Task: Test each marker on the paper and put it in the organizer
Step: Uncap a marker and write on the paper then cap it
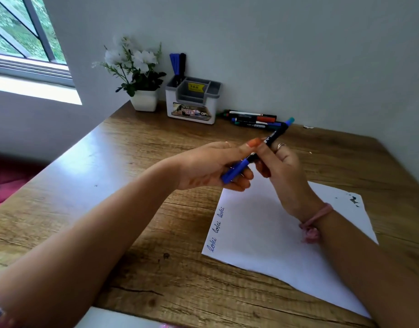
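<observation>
Both hands on marker (256, 152) above paper (263, 233): L hand (211, 166) fingers curled round blue cap, R hand (279, 166) pinches barrel.

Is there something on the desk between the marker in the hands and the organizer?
Nothing visible. The marker is held above the paper, and the bare desk lies between it and the organizer.

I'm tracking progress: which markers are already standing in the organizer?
The blue and black markers upright in the organizer's back-left compartment; the others lie on the table or are in hand.
</observation>
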### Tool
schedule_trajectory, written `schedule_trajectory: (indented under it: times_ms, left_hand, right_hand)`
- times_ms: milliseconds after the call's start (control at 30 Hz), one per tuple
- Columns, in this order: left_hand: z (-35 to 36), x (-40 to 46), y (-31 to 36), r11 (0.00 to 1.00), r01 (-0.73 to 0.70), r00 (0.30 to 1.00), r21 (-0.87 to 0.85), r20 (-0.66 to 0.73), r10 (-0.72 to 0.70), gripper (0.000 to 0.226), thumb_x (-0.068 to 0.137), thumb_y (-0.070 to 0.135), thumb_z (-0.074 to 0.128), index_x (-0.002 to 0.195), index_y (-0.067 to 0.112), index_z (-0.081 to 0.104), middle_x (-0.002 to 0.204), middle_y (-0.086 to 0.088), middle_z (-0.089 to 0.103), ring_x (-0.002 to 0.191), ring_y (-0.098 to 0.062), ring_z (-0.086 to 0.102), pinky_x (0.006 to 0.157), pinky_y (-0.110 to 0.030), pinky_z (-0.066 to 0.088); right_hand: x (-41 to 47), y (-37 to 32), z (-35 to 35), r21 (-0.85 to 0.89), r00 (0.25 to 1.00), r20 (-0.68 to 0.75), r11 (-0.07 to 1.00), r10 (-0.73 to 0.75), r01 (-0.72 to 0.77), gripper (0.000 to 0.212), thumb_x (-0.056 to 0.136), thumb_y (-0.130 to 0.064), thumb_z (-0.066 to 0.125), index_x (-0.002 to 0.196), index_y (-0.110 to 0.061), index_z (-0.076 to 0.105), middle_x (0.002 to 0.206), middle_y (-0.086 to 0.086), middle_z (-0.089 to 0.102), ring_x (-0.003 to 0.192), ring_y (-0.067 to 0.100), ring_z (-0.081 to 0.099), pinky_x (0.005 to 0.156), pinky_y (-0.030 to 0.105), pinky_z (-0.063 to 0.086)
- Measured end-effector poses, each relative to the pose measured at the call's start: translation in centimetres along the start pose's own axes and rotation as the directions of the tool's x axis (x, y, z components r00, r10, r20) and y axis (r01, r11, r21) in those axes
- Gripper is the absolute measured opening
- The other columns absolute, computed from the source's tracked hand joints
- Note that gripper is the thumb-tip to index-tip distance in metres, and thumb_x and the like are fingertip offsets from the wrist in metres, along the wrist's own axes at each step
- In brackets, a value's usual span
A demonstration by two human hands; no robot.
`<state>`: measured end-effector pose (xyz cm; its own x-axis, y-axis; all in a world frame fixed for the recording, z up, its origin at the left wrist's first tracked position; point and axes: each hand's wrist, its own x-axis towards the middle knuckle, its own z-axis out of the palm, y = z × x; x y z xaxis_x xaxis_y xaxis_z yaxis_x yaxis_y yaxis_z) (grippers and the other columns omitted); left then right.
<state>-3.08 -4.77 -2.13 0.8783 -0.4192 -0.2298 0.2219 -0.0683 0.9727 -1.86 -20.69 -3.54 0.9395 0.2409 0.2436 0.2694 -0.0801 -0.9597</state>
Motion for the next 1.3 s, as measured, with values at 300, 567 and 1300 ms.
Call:
schedule_trajectory:
  times_ms: [300, 567, 1300]
  left_hand:
    - [1.5, 0.6, -0.8, 0.976, -0.136, 0.990, 0.171, -0.022, 0.142, 0.049, 0.098, 0.047, 0.031, 0.095, 0.008, 0.060, 0.055, 0.009, 0.027, 0.046, -0.006, 0.020, 0.043, -0.019, 0.019]
    - [0.8, 0.7, -1.0, 0.964, -0.108, 0.991, 0.244, -0.046, 0.122, 0.046, 0.094, 0.054, 0.034, 0.093, 0.014, 0.056, 0.051, 0.007, 0.024, 0.044, -0.010, 0.016, 0.045, -0.025, 0.012]
    - [-5.5, 3.2, -2.3, 0.281, -0.034, 0.978, 0.959, -0.027, 0.209, 0.062, 0.070, 0.070, 0.057, 0.120, 0.034, 0.059, 0.069, 0.007, 0.048, 0.064, -0.008, 0.045, 0.054, -0.026, 0.029]
  right_hand:
    - [0.1, 0.6, 0.2, 0.179, 0.997, 0.073, 0.984, -0.017, 0.003, 0.022, 0.089, -0.031, 0.049, 0.075, -0.015, 0.056, 0.055, -0.009, 0.050, 0.056, 0.002, 0.043, 0.057, 0.020, 0.035]
    - [0.4, 1.3, 0.3, 0.261, 0.995, 0.088, 0.963, 0.044, -0.066, 0.027, 0.068, -0.051, 0.060, 0.072, -0.026, 0.069, 0.068, -0.003, 0.054, 0.070, 0.010, 0.047, 0.065, 0.022, 0.041]
    - [-0.6, 2.5, 0.8, 0.155, 0.998, 0.020, 0.986, 0.063, -0.066, 0.021, 0.085, -0.021, 0.045, 0.095, -0.017, 0.063, 0.069, 0.002, 0.060, 0.064, 0.014, 0.060, 0.058, 0.025, 0.051]
